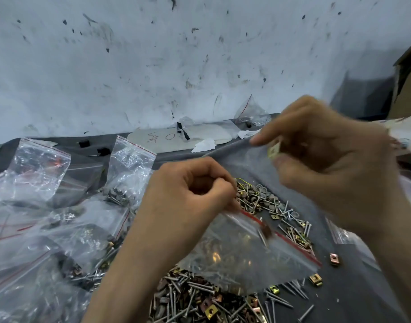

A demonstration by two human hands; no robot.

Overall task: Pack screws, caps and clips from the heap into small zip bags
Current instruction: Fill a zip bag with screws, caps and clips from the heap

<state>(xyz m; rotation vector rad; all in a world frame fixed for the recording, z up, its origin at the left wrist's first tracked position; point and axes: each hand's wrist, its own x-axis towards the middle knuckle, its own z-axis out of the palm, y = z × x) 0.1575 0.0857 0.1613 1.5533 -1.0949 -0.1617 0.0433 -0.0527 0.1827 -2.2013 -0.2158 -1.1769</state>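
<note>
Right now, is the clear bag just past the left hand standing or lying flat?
Standing: the clear plastic red-striped zip bag rises upright, screws heaped at its bottom.

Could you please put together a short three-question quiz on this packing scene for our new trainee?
1. True or false: the left hand grips the zip bag near its red-striped mouth.
2. What does the right hand pinch? A) a clip B) a screw C) a cap
3. Fill in: the filled bags lie to the ___ of the heap.
Key: 1 true; 2 A, the clip; 3 left.
</note>
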